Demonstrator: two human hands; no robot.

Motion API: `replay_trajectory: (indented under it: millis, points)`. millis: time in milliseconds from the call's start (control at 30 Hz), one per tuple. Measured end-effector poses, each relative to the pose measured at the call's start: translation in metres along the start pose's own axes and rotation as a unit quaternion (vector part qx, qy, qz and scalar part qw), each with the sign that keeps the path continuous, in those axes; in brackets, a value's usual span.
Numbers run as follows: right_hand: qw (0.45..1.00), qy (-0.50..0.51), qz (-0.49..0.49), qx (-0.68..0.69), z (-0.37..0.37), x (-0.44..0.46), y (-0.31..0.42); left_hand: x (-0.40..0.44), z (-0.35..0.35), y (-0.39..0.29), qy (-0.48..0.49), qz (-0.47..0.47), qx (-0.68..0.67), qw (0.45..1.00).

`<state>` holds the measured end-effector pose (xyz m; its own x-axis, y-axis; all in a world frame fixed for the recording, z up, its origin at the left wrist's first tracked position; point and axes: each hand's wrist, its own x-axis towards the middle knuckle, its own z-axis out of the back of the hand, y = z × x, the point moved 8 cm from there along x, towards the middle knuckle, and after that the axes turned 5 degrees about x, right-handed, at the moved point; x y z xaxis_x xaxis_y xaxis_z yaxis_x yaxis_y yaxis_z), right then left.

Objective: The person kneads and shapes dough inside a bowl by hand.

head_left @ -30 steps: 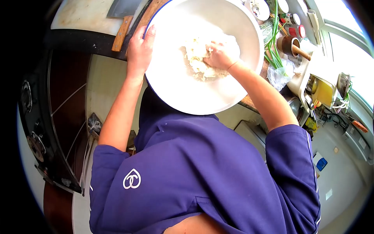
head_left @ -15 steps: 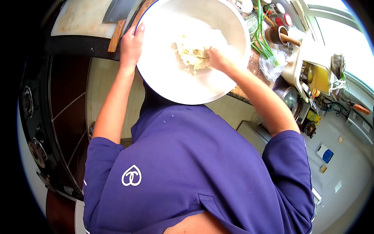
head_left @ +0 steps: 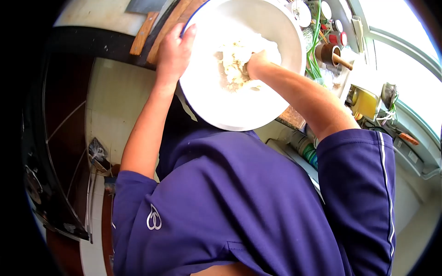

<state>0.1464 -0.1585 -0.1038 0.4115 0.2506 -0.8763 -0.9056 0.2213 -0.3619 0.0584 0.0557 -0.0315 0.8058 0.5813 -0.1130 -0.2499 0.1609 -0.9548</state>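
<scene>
A large white basin [head_left: 221, 108] with a blue rim sits at the counter's edge, close to my body. My left hand [head_left: 175, 53] grips its left rim, thumb on the inside and fingers around the outside. Inside lies a lumpy, pale yellow dough [head_left: 234, 64] with white flour around it, partly washed out by glare. My right hand [head_left: 258, 64] is down in the basin, closed and pressed into the dough's right side. Its fingertips are hidden by the hand and the dough.
A cleaver with a wooden handle [head_left: 144, 34] rests by a pale cutting board [head_left: 92, 13] at upper left. Right of the basin are green onions [head_left: 314, 55], a brown mortar with a pestle [head_left: 327, 54] and several jars. A window [head_left: 400, 60] lies beyond.
The view has shifted, so the basin and both hands appear farther right. My left hand stays on the rim, and my right hand remains in the dough, its arm slightly turned.
</scene>
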Motion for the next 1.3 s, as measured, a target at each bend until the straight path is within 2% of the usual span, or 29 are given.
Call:
replay_trajectory:
  millis: [33, 133, 167, 200, 233, 333, 367, 467, 567, 667, 767, 867, 900, 933, 1000, 1067, 1100, 1133, 1200, 1300]
  points:
    - [1.000, 0.002, 0.000, 0.017, 0.000, -0.006, -0.002, 0.000, 0.000, 0.001, -0.005, 0.000, -0.002, 1.000]
    - [0.977, -0.028, 0.010, 0.212, -0.004, -0.027, -0.012, 0.002, -0.005, 0.013, -0.016, -0.003, 0.019, 1.000]
    - [0.913, -0.217, -0.006, 0.346, 0.003, -0.052, -0.023, 0.002, -0.004, 0.011, -0.018, -0.011, 0.020, 1.000]
    - [0.794, -0.394, -0.015, 0.463, 0.003, -0.089, -0.035, 0.002, -0.004, 0.012, -0.022, -0.016, 0.013, 1.000]
    - [0.825, -0.332, -0.075, 0.452, -0.001, -0.098, -0.037, 0.004, -0.004, 0.013, -0.027, -0.021, 0.010, 0.999]
    - [0.834, -0.312, -0.072, 0.449, 0.041, -0.104, -0.026, 0.003, -0.003, 0.008, -0.016, -0.020, 0.010, 1.000]
    - [0.886, -0.226, -0.063, 0.399, 0.055, -0.089, -0.016, 0.003, -0.002, 0.005, -0.013, -0.017, 0.004, 1.000]
    - [0.904, -0.218, -0.030, 0.366, -0.008, 0.000, 0.000, 0.002, 0.001, 0.004, -0.004, -0.009, -0.005, 1.000]
    - [0.864, -0.262, 0.020, 0.429, -0.049, 0.062, 0.008, 0.001, 0.001, 0.001, -0.010, 0.005, -0.007, 1.000]
    - [0.916, -0.195, 0.018, 0.349, 0.039, 0.005, -0.002, 0.000, 0.003, -0.010, -0.022, 0.009, 0.009, 1.000]
    - [0.943, -0.109, 0.052, 0.311, 0.048, 0.014, -0.005, 0.001, 0.002, -0.006, -0.020, 0.009, 0.015, 1.000]
    - [0.924, -0.112, 0.067, 0.359, 0.051, -0.003, -0.011, -0.002, 0.004, -0.002, -0.009, 0.013, 0.025, 1.000]
    - [0.903, -0.194, 0.082, 0.376, 0.040, -0.008, -0.011, 0.000, 0.004, -0.003, -0.005, 0.012, 0.027, 1.000]
    - [0.843, -0.324, 0.070, 0.424, 0.033, -0.033, -0.016, 0.002, 0.003, -0.004, -0.011, 0.000, 0.030, 1.000]
    - [0.698, -0.579, 0.081, 0.414, 0.025, -0.096, -0.034, 0.000, 0.004, 0.000, -0.027, -0.011, 0.041, 0.999]
    - [0.690, -0.601, 0.089, 0.392, 0.031, -0.111, -0.050, 0.000, 0.006, 0.009, -0.027, -0.007, 0.054, 0.998]
    - [0.738, -0.570, 0.086, 0.350, 0.042, -0.104, -0.059, 0.003, 0.004, 0.010, -0.026, -0.009, 0.058, 0.998]
    - [0.739, -0.585, 0.097, 0.321, 0.055, -0.095, -0.065, 0.004, 0.003, 0.008, -0.026, -0.014, 0.059, 0.998]
    - [0.765, -0.549, 0.090, 0.325, 0.067, -0.055, -0.073, 0.004, 0.004, 0.006, -0.030, -0.021, 0.063, 0.997]
    - [0.845, -0.333, 0.103, 0.406, 0.061, -0.014, -0.060, 0.005, 0.005, 0.013, -0.039, -0.016, 0.073, 0.996]
